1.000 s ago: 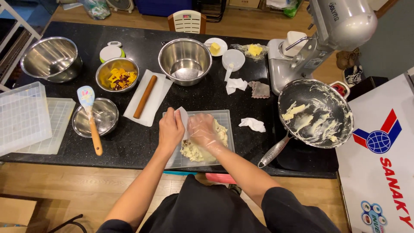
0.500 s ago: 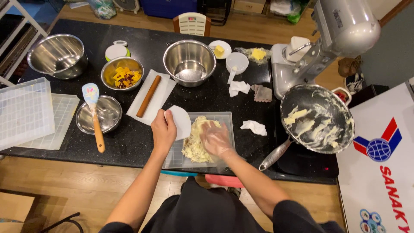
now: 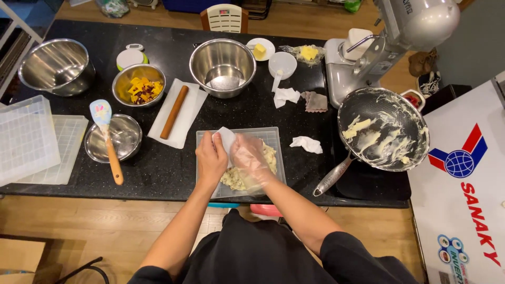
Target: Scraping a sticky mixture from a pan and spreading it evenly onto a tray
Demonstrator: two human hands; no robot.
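A clear rectangular tray (image 3: 273, 138) lies on the black counter near its front edge, with a pale lumpy dough (image 3: 235, 179) spread in it. My left hand (image 3: 210, 158) holds a white plastic scraper (image 3: 228, 138) at the tray's left side. In a clear plastic glove, my right hand (image 3: 251, 162) rests on the dough beside the scraper, fingers spread and pressing down.
A smeared dark pan (image 3: 383, 129) sits to the right below a stand mixer (image 3: 389, 42). To the left are a wooden rolling pin (image 3: 174, 112) on white paper, steel bowls (image 3: 223, 67), a bowl of yellow and red pieces (image 3: 140, 89), a spatula (image 3: 108, 142) and clear moulds (image 3: 26, 139).
My right hand has slid left across the dough, next to my left hand. The scraper has come in over the tray's upper left part.
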